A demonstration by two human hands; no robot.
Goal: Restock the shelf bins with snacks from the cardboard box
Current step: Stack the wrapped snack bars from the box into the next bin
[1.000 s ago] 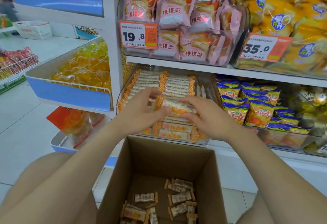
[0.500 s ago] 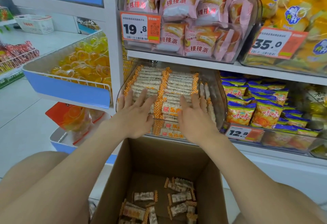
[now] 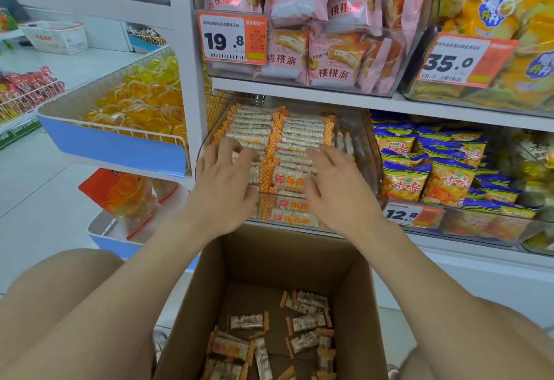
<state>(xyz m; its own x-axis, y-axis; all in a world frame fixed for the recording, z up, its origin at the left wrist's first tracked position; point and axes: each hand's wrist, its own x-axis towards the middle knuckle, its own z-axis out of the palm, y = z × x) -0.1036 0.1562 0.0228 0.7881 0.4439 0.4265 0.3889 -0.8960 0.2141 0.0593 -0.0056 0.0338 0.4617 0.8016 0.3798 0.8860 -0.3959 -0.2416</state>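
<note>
While my left grip (image 3: 224,189) and right grip (image 3: 338,192) lie flat on the bars (image 3: 295,132) in the bin (image 3: 362,142), fingers spread wide and holding nothing, what I need next lies the other way: down and back toward me. The box (image 3: 356,304) stands open between my knees, its far wall just below my wrists. The loose bars (image 3: 305,322) sit on its floor, well below both grips.

The packed bars run side to side, in two files going back into the bin. My left grip is on the left file and my right grip on the right one, with the orange ends meeting between them. The loose bars follow no such line: some lie across, some point away from me, some are tilted on one another. So I judge that each one picked up must be turned until its long axis runs across before it goes on a file.

Neither grip looks clearly nearer. The heap toward my side of the box floor sits more under the left arm, and the scattered few farther in sit more under the right, so each grip could drop straight down on its own side. The walls are deep, so I would go in from above, not at a slant.
</note>
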